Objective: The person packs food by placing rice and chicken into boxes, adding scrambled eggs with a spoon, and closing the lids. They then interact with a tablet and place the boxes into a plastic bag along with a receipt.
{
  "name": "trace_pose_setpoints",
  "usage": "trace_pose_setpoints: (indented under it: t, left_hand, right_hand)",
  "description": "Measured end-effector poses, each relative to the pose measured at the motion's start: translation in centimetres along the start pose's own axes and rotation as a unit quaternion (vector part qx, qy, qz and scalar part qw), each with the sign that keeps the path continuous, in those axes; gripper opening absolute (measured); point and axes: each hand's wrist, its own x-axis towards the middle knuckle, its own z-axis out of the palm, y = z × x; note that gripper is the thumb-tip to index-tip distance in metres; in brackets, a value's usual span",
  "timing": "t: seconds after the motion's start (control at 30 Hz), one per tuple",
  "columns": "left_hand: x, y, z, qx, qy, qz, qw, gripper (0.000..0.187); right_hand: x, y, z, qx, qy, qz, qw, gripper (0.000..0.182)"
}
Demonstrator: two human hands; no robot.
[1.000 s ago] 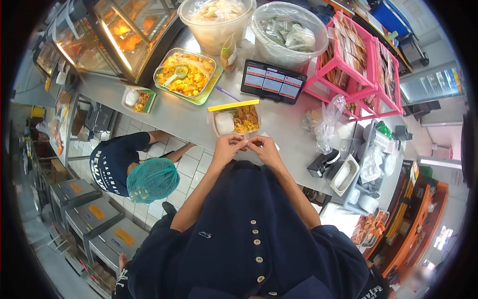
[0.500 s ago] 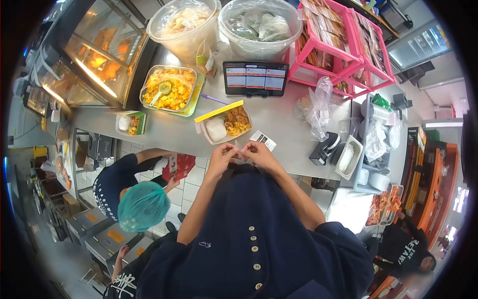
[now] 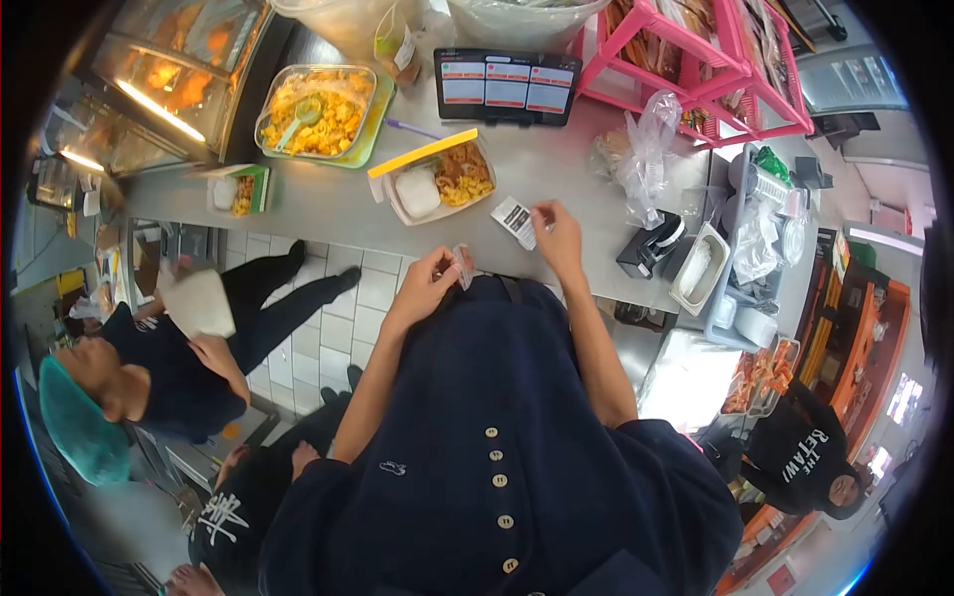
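Note:
My left hand [image 3: 427,283] is closed in a pinch on a small clear plastic packet [image 3: 463,266] at the counter's front edge. My right hand [image 3: 556,233] reaches onto the counter, its fingertips pinched at the right edge of a white printed label [image 3: 514,221]. Just behind the label stands an open takeaway box [image 3: 405,215] with a yellow-edged lid. Inside it are a white mound of rice [image 3: 418,191] and brown and yellow food [image 3: 465,177].
Behind the box stand a tablet [image 3: 507,84] and a tray of yellow food [image 3: 316,114] with a spoon. Pink racks [image 3: 686,70], a plastic bag [image 3: 646,149] and a black tape dispenser [image 3: 651,243] are to the right. Co-workers stand at left and right.
My hands have parted: the right has moved forward to the label, while the left keeps the packet. The view has tilted down, and a co-worker at left has turned, holding a pale flat item.

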Motion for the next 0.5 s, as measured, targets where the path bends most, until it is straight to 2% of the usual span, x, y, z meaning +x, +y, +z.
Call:
trace_pose_setpoints:
  t: [0.17,0.23,0.33,0.4,0.43,0.5]
  left_hand:
    - [-0.9,-0.4,0.0,-0.035,-0.017,-0.024,0.999,0.014]
    - [-1.2,-0.5,0.1,-0.028,0.008,-0.008,1.0,0.014]
    - [-1.6,-0.4,0.1,-0.017,0.025,-0.004,1.0,0.015]
    - [-1.3,-0.9,0.2,-0.012,0.038,-0.003,0.999,0.016]
    - [-1.2,-1.3,0.6,-0.012,0.048,-0.001,0.999,0.017]
    - [-1.1,-0.1,0.8,-0.029,0.053,0.042,0.997,0.019]
  right_hand:
    - [2.2,2.2,-1.0,0.009,-0.016,0.001,1.0,0.015]
    - [2.4,1.2,-1.3,-0.002,-0.028,-0.014,1.0,0.016]
    - [1.3,-2.1,-1.8,0.036,-0.136,-0.008,0.99,0.026]
    - [-0.1,-3.6,-1.2,0.049,-0.257,-0.032,0.965,0.04]
    - [-1.4,-5.1,-1.0,0.046,-0.278,-0.027,0.959,0.051]
    - [-2.3,-9.1,-1.0,0.034,-0.377,-0.021,0.925,0.055]
